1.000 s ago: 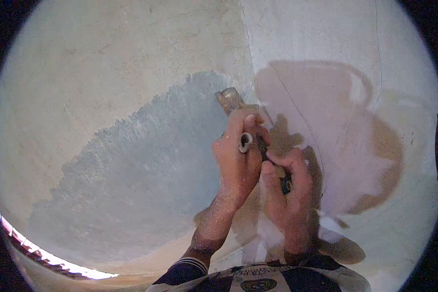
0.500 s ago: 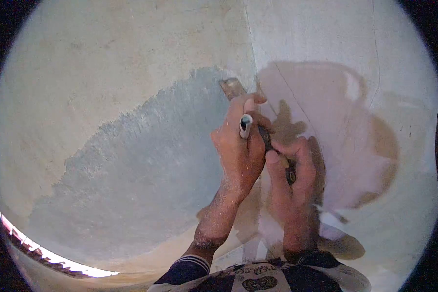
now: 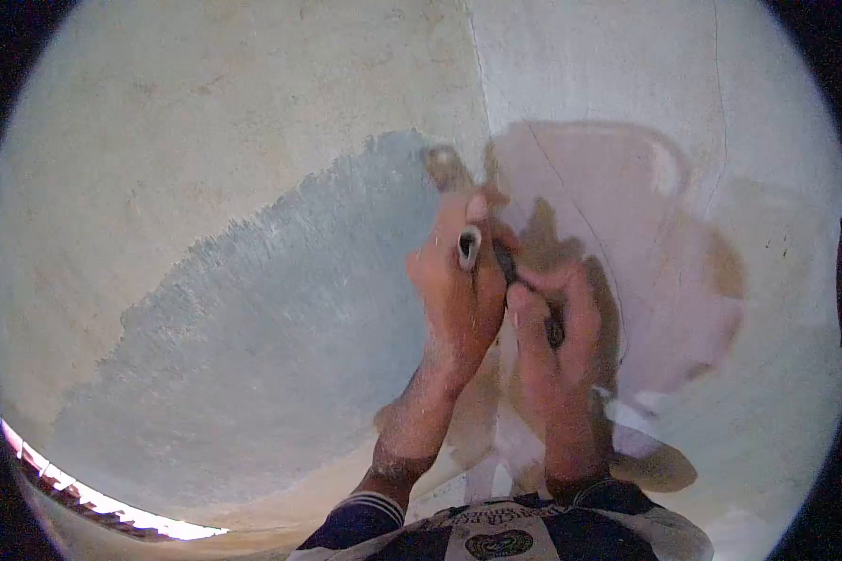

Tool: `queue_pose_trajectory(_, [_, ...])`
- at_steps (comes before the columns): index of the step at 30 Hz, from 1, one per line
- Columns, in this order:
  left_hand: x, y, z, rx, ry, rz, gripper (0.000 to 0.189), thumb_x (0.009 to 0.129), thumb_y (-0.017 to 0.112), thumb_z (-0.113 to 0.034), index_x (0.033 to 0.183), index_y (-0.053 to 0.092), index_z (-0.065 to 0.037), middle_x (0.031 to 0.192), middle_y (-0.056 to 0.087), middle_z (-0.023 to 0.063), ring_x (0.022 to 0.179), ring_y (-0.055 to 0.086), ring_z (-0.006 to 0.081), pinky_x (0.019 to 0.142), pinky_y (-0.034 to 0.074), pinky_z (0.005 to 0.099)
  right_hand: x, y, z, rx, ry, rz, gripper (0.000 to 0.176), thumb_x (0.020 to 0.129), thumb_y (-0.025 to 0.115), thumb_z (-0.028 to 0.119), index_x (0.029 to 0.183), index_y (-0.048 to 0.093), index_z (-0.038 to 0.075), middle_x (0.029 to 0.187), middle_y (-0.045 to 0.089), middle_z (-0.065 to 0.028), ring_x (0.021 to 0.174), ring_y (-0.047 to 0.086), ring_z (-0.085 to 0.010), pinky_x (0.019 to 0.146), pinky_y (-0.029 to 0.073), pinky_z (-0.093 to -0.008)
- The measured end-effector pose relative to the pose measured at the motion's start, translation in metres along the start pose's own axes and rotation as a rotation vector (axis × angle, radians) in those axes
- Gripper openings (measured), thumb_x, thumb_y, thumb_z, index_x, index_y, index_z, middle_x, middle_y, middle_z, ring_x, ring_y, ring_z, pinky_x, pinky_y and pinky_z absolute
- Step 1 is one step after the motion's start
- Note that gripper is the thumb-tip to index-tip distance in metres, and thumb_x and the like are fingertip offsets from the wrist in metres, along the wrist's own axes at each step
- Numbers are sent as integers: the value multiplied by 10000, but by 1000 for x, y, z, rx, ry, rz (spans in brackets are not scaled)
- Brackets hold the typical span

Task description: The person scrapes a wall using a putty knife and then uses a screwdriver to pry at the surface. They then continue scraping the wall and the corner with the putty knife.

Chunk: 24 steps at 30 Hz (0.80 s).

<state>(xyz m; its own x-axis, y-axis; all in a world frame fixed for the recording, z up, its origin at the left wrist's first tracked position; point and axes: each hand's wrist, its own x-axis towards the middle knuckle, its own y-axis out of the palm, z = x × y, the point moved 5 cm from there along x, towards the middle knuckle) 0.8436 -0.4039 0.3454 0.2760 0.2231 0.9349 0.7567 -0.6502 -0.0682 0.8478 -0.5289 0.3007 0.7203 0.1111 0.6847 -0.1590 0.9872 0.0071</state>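
The left hand (image 3: 454,285) is closing round the upper part of a scraper (image 3: 444,168), fingers wrapped tight, with a small pale tube (image 3: 468,245) poking out between them. It may be a short pipe or a rolled stub; the view is too soft to say. Just below and to the right of it, the right hand (image 3: 559,332) is clenching the dark handle (image 3: 507,265), its thumb lying along the top. Both hands are full and neither is open.

Above the left hand's knuckles the blade end is pressing against the wall (image 3: 206,112), and it is blurred. It is meeting the wall at the upper edge of a rough grey patch (image 3: 253,346) that spreads away down and to the left of the hands. To the right of the hands a shadow (image 3: 627,234) is falling across paler wall, and a thin seam (image 3: 477,75) is running up from just above the blade.

Below the wrists, a striped sleeve (image 3: 355,519) is showing at the bottom edge.

To do this stroke well, I judge that the blade should be lying at a low angle, with the left hand bearing down near the tip and the right hand steering. Working along the ragged border of the patch in short, overlapping passes should be cleaner than digging in with a corner.
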Motion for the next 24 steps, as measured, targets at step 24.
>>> queue_pose_trajectory(24, [-20,6,-10,-101,-218,47,147,973,486,-49,1022,623,-65,794,656,117,666,705,234,576,518,338,-8,-17,-2,-38,-44,48,219,973,627,197,1048,569,0,956,599,-115,895,584,-193,817,466,-342])
